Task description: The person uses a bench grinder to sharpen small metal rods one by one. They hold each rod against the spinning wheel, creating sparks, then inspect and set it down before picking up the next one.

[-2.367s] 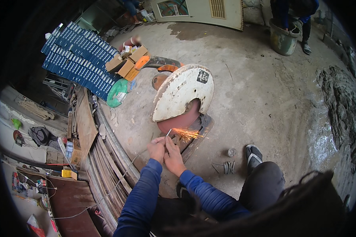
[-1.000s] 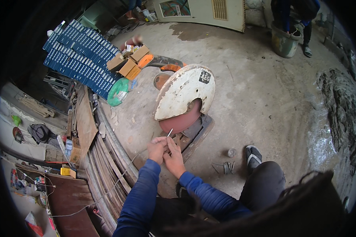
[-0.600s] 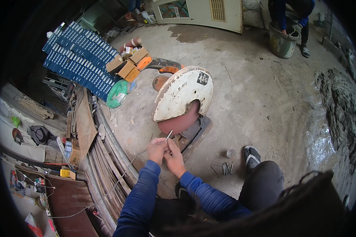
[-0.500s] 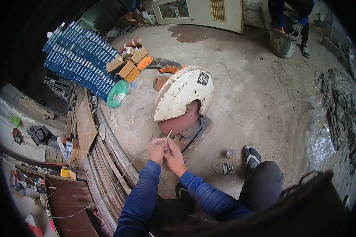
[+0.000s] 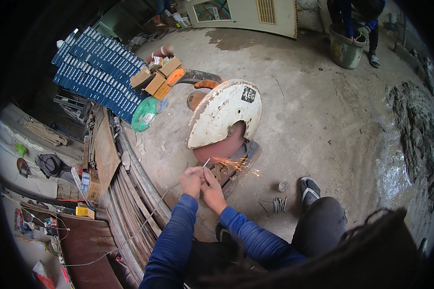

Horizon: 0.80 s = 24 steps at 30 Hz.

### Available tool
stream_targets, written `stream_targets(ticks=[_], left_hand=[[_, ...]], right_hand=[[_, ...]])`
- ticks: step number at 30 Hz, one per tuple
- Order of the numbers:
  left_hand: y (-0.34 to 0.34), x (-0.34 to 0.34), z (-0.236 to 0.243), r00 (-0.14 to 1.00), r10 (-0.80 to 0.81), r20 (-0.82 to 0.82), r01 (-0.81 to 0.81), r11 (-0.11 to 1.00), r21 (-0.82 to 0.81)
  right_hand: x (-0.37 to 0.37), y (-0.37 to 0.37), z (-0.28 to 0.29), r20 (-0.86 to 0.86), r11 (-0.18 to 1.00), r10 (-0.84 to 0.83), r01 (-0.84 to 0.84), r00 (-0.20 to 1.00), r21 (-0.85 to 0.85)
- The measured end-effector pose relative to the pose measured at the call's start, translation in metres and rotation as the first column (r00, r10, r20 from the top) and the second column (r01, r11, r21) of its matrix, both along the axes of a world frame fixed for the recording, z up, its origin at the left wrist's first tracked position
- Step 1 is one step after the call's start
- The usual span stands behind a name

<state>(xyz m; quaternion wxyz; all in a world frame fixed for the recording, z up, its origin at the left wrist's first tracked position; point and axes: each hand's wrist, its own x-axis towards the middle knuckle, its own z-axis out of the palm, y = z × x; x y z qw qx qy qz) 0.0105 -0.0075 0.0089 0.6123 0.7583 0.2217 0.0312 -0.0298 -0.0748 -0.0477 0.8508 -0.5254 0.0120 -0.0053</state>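
Note:
My left hand (image 5: 192, 180) and my right hand (image 5: 213, 192) are closed together on a thin metal rod (image 5: 206, 163). Its tip meets the reddish disc (image 5: 217, 147) of a cut-off saw, with orange sparks (image 5: 231, 163) spraying rightward from the contact. The saw has a worn white guard (image 5: 226, 111), an orange-and-black handle (image 5: 207, 83) and a dark base (image 5: 246, 166). Right of my hands, several loose metal pins (image 5: 278, 205) lie on the floor near a small cup (image 5: 283, 186).
At left are stacked blue boxes (image 5: 94, 72), open cardboard boxes (image 5: 156, 85), a green bag (image 5: 144, 115) and long metal lengths (image 5: 135, 197). A co-worker (image 5: 352, 14) bends over a bucket (image 5: 345, 50) at top right. Wet grey cement (image 5: 407, 130) lies along the right.
Sparks fly from the rod's tip again; they showed 2.4 seconds ago but not one or half a second ago. Both my hands remain in nearly the same place.

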Motion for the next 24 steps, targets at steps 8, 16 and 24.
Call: stream_targets(ticks=[8,16,24], left_hand=[[-0.002,0.002,-0.003,0.999,0.034,0.015,-0.034,0.999,0.013],[0.001,0.003,-0.007,0.997,0.035,0.065,-0.039,0.998,0.05],[0.006,0.003,-0.008,0.998,0.005,0.068,-0.011,0.995,0.096]], right_hand=[[0.002,-0.004,0.011,-0.086,0.971,0.084,-0.062,0.993,0.231],[0.006,-0.001,0.013,-0.174,0.879,0.21,-0.108,0.962,0.464],[0.008,-0.002,0.014,-0.164,0.878,0.197,-0.1,0.967,0.467]])
